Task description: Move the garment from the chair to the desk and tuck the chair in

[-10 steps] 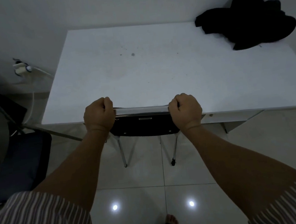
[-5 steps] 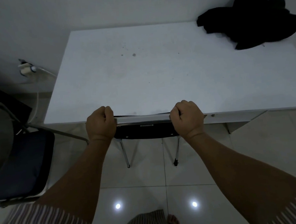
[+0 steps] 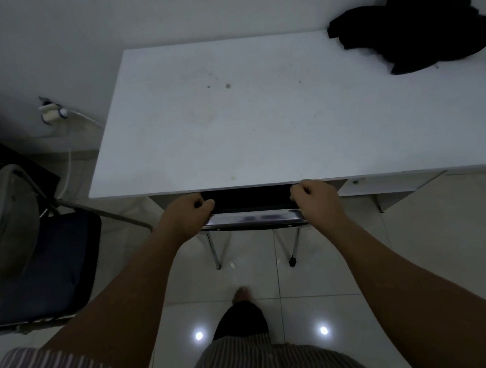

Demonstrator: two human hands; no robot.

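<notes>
Desk (image 3: 259,123) white, stained; garment (image 3: 416,24) far-right corner.

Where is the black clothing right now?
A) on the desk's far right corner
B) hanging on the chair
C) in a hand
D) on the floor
A: the black garment lies bunched on the white desk at its far right corner, away from both hands on the chair's backrest.

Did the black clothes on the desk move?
No. The black clothes lie in the same far right corner of the white desk, against the wall; only the head camera shifted.
</notes>
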